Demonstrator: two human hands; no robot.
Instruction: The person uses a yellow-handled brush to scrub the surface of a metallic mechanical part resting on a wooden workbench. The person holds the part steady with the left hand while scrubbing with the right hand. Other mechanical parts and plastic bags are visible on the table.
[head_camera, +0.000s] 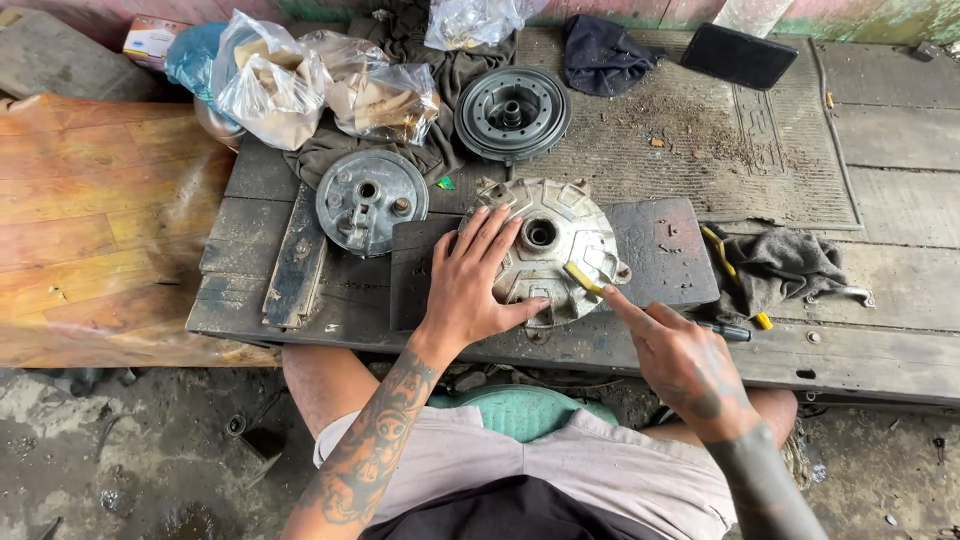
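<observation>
A round grey metal housing (560, 225) with a centre hole lies on a dark square pad (665, 255) on the wooden bench. My left hand (475, 285) rests flat on the housing's left side, fingers spread. My right hand (675, 350) holds a small yellow-handled tool (583, 277), its tip against the housing's lower right edge. To the left lies a second round metal plate (370, 200) with two bosses. Behind the housing sits a dark round drum part (512, 112).
Clear plastic bags (320, 85) with cardboard parts are at the back left. A grey rag (780, 265) and a yellow-handled tool (725, 262) lie at the right. A dark cloth (600, 50) and a black pad (740, 55) sit at the back. A rubber mat (700, 140) covers the bench.
</observation>
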